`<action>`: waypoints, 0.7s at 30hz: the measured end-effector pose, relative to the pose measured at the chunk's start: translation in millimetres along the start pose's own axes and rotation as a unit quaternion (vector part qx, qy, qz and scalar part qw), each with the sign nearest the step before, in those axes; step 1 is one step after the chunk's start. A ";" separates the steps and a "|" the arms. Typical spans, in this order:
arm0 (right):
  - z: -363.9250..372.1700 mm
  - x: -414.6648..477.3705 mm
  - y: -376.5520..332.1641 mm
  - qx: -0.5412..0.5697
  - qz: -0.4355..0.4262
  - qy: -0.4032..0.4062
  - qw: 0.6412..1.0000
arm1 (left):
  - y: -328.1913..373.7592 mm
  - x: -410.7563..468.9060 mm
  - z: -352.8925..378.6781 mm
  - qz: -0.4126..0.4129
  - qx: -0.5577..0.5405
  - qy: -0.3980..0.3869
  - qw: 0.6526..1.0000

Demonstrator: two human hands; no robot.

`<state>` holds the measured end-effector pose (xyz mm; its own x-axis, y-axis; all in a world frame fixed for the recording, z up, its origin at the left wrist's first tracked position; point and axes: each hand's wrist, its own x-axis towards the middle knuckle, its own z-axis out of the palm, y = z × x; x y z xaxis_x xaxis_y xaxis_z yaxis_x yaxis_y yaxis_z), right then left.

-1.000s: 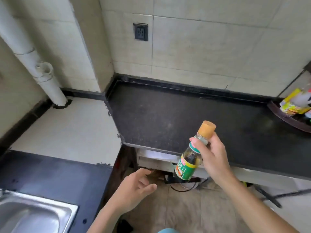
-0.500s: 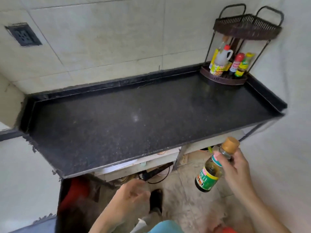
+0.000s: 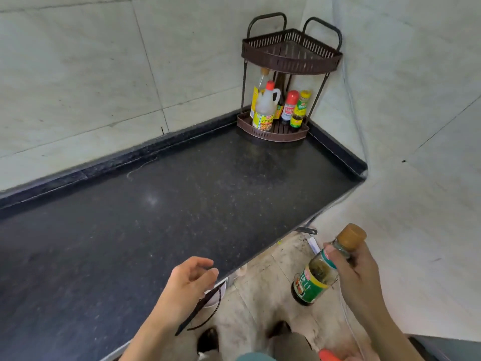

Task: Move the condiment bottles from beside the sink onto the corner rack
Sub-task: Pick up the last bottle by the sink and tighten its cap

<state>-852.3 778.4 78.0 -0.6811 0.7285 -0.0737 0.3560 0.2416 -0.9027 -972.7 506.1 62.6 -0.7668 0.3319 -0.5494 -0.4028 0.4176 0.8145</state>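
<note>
Right hand [image 3: 364, 280] has its fingers wrapped round the neck of a small bottle [image 3: 315, 278] with a tan cap and a green label. It holds the bottle tilted, base lowest, out in front of the counter's edge and well apart from the rack. Left hand [image 3: 188, 280] holds nothing, its fingers loose over the near edge.

Biggest thing in front of me is the one black counter [image 3: 156, 217], running off to the corner. One rack [image 3: 244, 84] stands there on it, with two tiers. The top tier [image 3: 289, 62] looks bare from where I stand, and the bottom tier [image 3: 273, 138] is crowded.

I count five bottles down there:
- one tall bottle [image 3: 261, 83] with a yellow label
- one pale jug [image 3: 265, 106] with a red cap
- one dark bottle [image 3: 280, 86], half hidden behind the others
- one red-capped bottle [image 3: 290, 106]
- one yellow-capped bottle [image 3: 299, 110]

With the one in the hand, that makes six.

To do this bit well, I'd say swing the bottle up over the counter and bring it upright before it nears the rack. A neck grip lets the base wander, so it should go in slowly. The bottom tier has little room that I can see, so the safer spot is probably the top one: lift over its rail and set the base flat before letting go
</note>
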 end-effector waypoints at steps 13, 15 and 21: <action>-57.1 222.8 13.8 -0.020 -0.016 -0.098 0.995 | 106.9 98.8 155.5 -0.002 -0.001 0.018 1.000; -60.6 256.5 13.5 -0.024 -0.019 -0.123 0.992 | 112.7 105.9 172.4 -0.019 -0.014 0.013 1.000; -33.9 355.4 -2.4 -0.026 -0.054 -0.177 0.982 | 123.2 135.9 174.0 -0.066 -0.050 0.094 0.992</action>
<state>-1073.6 1058.5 68.4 -0.8929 0.4310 -0.1301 0.2960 0.3442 -0.8910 -1039.5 749.8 55.8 -0.7800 0.1123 -0.6156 -0.5463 0.3575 0.7574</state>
